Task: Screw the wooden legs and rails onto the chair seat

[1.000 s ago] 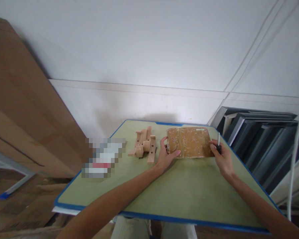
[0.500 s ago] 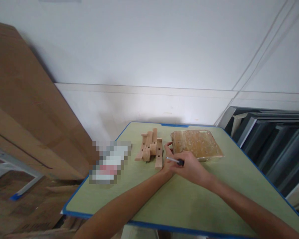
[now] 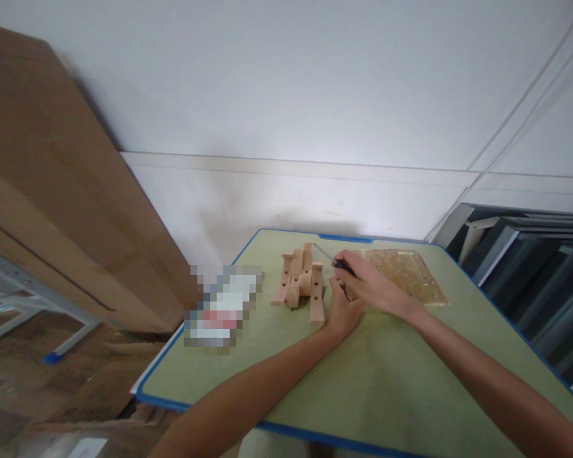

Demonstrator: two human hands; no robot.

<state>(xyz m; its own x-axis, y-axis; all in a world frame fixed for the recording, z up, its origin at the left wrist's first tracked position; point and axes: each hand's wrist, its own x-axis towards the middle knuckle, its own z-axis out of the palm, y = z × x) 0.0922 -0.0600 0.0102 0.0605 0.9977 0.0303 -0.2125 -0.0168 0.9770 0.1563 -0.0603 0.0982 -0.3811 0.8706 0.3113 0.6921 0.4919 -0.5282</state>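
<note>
Okay, my right hand [image 3: 363,280] grips tool [image 3: 335,261] toward ten o'clock; left hand [image 3: 344,313], grip unclear, at package [image 3: 408,272]; likely positioning, next needs bracing

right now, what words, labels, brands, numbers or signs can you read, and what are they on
No readable text.
Pixelated white-and-red item on the table: too blurred.
Floor cardboard: apparent print, too blurred.
Wrapped package, black-handled tool: none legible.
</note>
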